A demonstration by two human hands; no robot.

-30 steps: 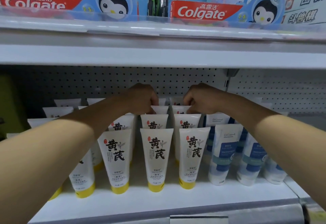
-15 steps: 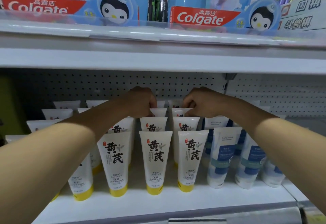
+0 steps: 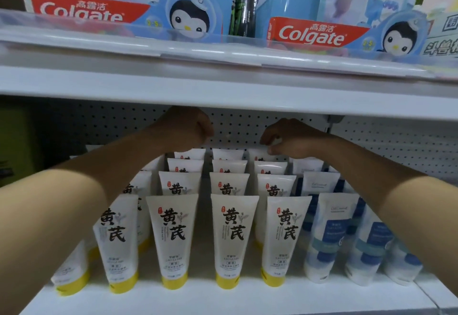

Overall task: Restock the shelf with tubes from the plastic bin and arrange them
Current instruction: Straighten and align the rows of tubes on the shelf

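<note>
- The left hand (image 3: 190, 129) is curled into a fist at the back of the shelf, just above the rearmost tube of a middle row; nothing shows inside its fingers, and whether it touches that tube cannot be told.
- The right hand (image 3: 287, 141) reaches in beside it, fingers bent downward, fingertips at the top edge of the rearmost tube (image 3: 260, 155) in the right yellow-capped row; it looks like a pinch, though the grip is partly hidden.
- Both forearms stretch over the front tubes, and the left forearm covers part of the rows on the left.
- The yellow-capped tubes (image 3: 234, 235) stand cap-down in straight rows running front to back on the white shelf (image 3: 223, 300); each is white with large black characters and a small red mark.
- Just to their right stand blue-and-white tubes (image 3: 327, 238), also cap-down, in rows of their own.
- A perforated back panel (image 3: 235, 126) closes the shelf behind the hands.
- The upper shelf (image 3: 223, 86) juts out overhead, close above the hands.
- On it sit red-and-blue toothpaste boxes (image 3: 319, 36) with a penguin picture, behind a clear rail.
</note>
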